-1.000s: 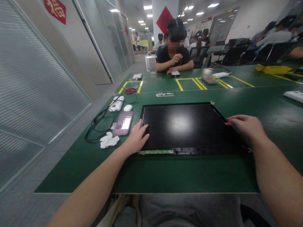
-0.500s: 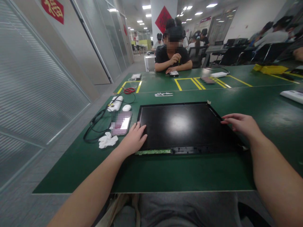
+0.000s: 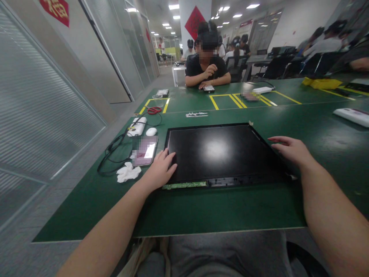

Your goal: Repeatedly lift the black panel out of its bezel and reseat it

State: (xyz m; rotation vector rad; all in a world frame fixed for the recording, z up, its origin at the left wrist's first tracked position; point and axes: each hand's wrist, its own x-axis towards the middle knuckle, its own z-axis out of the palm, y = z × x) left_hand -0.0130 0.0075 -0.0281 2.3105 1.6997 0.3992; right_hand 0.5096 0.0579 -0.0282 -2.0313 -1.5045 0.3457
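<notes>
A black display panel (image 3: 201, 154) lies flat on the green table (image 3: 219, 215) in front of me. Along its near edge runs a green circuit board strip (image 3: 186, 185). My left hand (image 3: 159, 168) rests on the panel's left edge with its fingers apart. At the right side, my right hand (image 3: 291, 149) hovers just beside the panel's edge, thumb and fingers parted, with nothing visible between them.
Left of the panel are a phone (image 3: 145, 151), a crumpled tissue (image 3: 128, 172), a white mouse (image 3: 151, 132), a white box-like device (image 3: 137, 126), black cables (image 3: 111, 154) and red-handled scissors (image 3: 154, 110). Thin white strips (image 3: 196, 114) lie beyond. A person (image 3: 206, 57) sits across.
My right hand has opened, its thumb and fingers parting and coming away from the panel's right edge. My left hand stays on the left edge. The whole view has shifted slightly.
</notes>
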